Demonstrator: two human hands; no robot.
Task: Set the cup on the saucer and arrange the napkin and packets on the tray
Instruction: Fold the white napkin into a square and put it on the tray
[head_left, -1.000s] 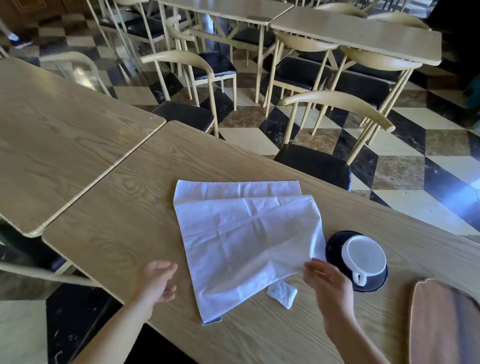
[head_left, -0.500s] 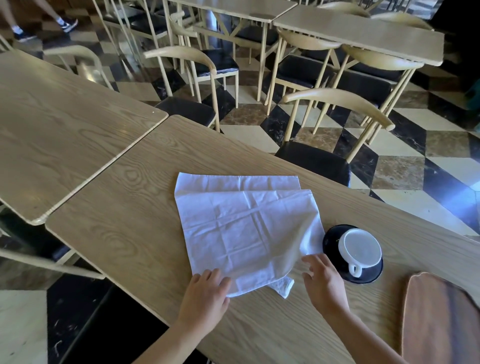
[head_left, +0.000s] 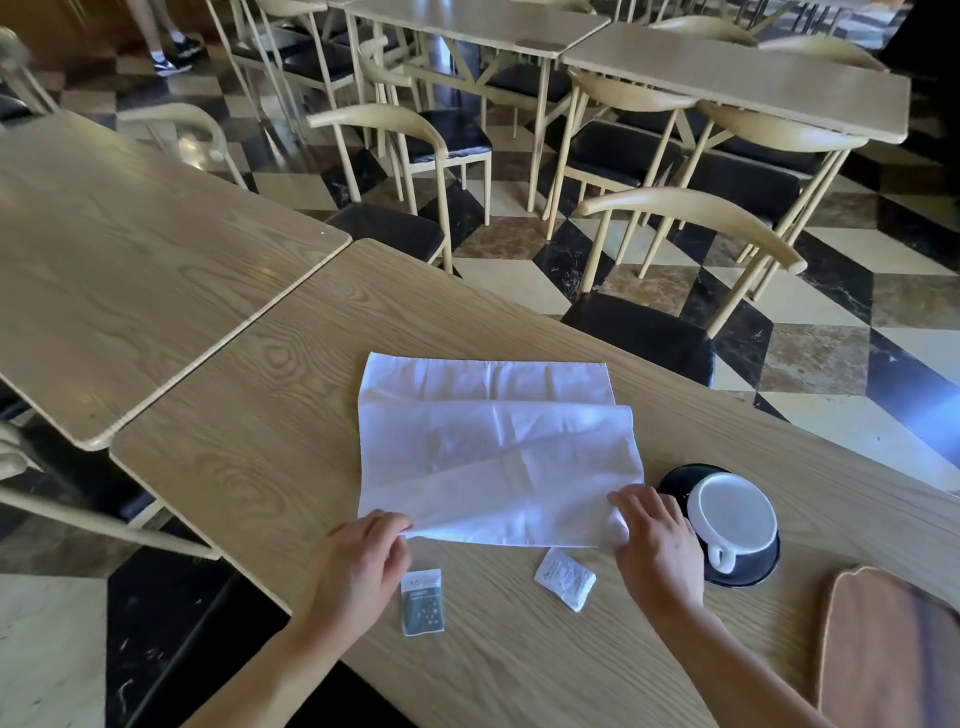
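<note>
A white napkin lies half folded on the wooden table. My left hand pinches its near left corner and my right hand holds its near right corner, both lifting the front edge off the table. Two packets lie just in front of the napkin: a grey and white packet beside my left hand and a white packet between my hands. A white cup stands on a black saucer to the right of the napkin. The brown wooden tray shows at the lower right corner.
The table ends in an edge on the left, next to a second table. A chair with a black seat stands across the table. More chairs and tables fill the chequered floor beyond, and a person's feet show at the far top left.
My left hand came in from the table's edge and took the napkin's near left corner. Both hands drew the front edge back, uncovering the two packets.
</note>
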